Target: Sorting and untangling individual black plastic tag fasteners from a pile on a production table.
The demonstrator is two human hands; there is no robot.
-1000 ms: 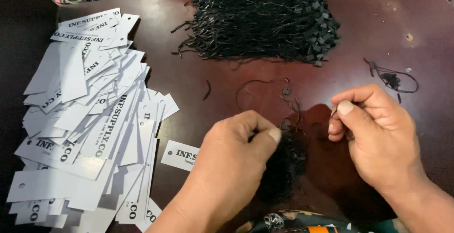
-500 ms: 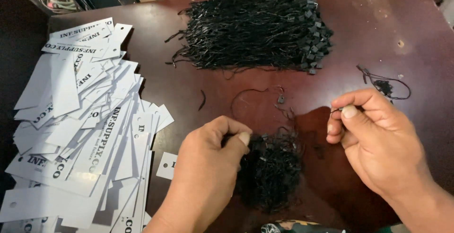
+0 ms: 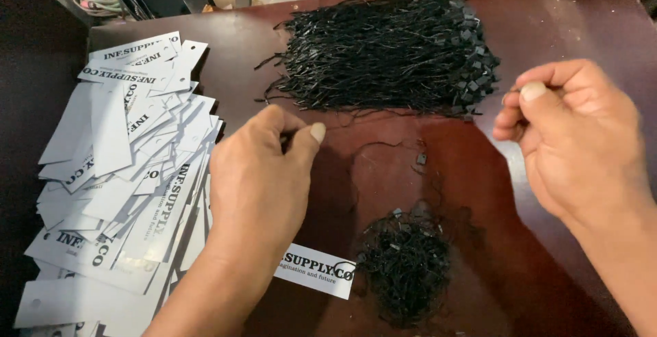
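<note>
Black string (image 3: 383,147) pinched between left hand (image 3: 263,179) and right hand (image 3: 571,138), both closed, above dark red-brown bench (image 3: 588,22); white tags (image 3: 123,173) left of frame.

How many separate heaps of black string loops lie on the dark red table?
2. A large heap of black string loops lies at the table's far side; a small tangled clump of black strings sits near the front, between the hands. A few loose strands lie between them.
</note>
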